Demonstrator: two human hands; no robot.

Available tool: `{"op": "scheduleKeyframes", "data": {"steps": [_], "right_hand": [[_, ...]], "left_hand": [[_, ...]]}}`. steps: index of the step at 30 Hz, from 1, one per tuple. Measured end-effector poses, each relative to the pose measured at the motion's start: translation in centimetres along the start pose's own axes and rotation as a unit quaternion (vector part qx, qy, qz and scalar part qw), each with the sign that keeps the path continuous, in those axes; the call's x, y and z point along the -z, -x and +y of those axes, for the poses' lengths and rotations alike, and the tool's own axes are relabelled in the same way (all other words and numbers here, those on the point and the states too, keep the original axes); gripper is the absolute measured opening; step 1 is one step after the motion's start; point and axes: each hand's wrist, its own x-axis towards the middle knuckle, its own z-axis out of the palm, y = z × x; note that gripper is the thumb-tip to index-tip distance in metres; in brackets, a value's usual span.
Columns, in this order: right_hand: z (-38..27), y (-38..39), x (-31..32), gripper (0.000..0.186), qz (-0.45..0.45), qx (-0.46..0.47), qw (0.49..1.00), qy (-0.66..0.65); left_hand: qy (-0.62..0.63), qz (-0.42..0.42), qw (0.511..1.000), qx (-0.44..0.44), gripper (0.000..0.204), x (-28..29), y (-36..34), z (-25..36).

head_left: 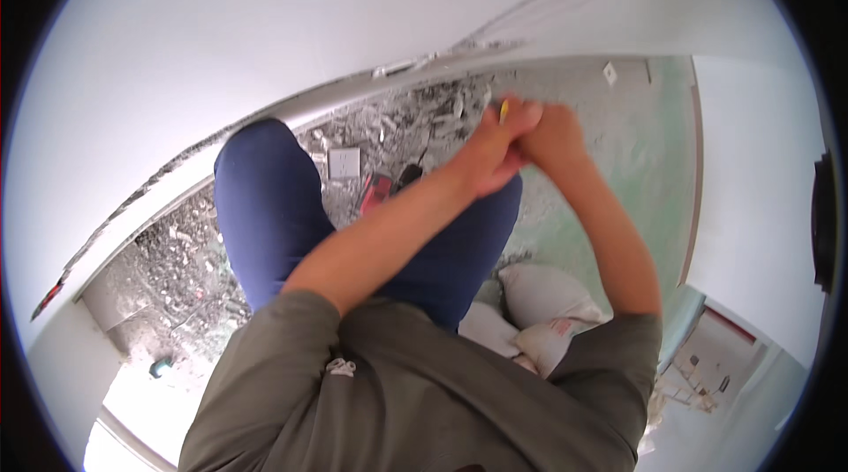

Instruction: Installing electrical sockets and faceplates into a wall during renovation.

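Left hand (488, 152) curled round small yellow thing (504, 111), at its upper side; right hand (555, 136) against left, grip unclear. Wall's lower edge (406, 71) beyond; rubble (402, 119) leftward, open floor (623, 145) rightward.

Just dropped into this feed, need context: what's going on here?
A person in a dark olive cloth shirt has the left grip and right grip together, out in front. A small yellow object shows near where they meet; blur hides what it is and how it's held. Below, a red-and-black tool-like object and a square white panel lie among grey debris. Pale, full sacks sit to the person's right.
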Motion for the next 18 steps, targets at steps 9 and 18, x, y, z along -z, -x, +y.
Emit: {"op": "scheduleKeyframes", "data": {"steps": [9,18], "right_hand": [[2.1,-5.2,1.8,0.024,0.133,-0.01,0.991,0.032],[2.0,-6.8,2.2,0.019,0.093,0.009,0.993,0.071]], "left_hand": [[-0.055,-0.075,0.995,-0.029,0.051,-3.0,-4.4,4.8],[-0.013,-0.075,0.997,-0.022,0.05,-2.3,-4.2,5.7]]}}
